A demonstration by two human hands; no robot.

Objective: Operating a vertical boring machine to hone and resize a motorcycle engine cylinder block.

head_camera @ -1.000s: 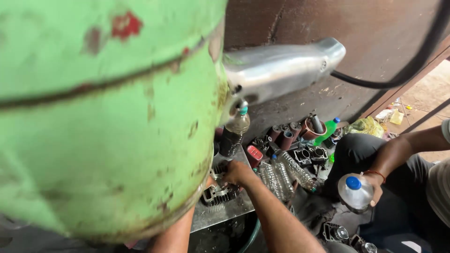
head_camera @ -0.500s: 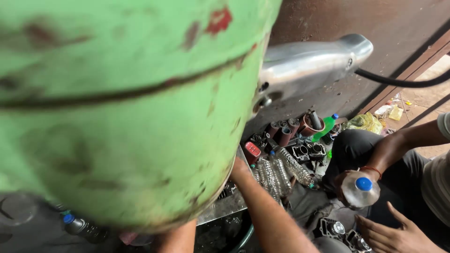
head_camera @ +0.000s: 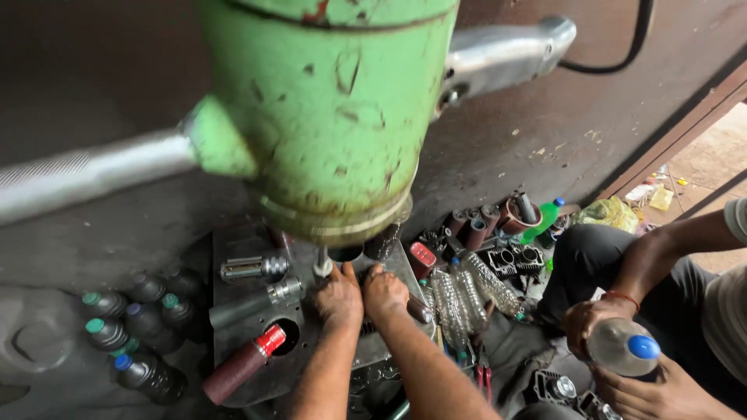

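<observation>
Both hands pressed under a big green drill head, work piece mostly hidden.

Left hand and right hand side by side on the dark metal plate, knuckles up, fingers curled down around something beneath the green machine head; what exactly, impossible to tell, grip covered by the hands themselves. Head cropped at top. At right, a co-worker's hand around a clear bottle with blue cap, body cut off by the edge.
</observation>
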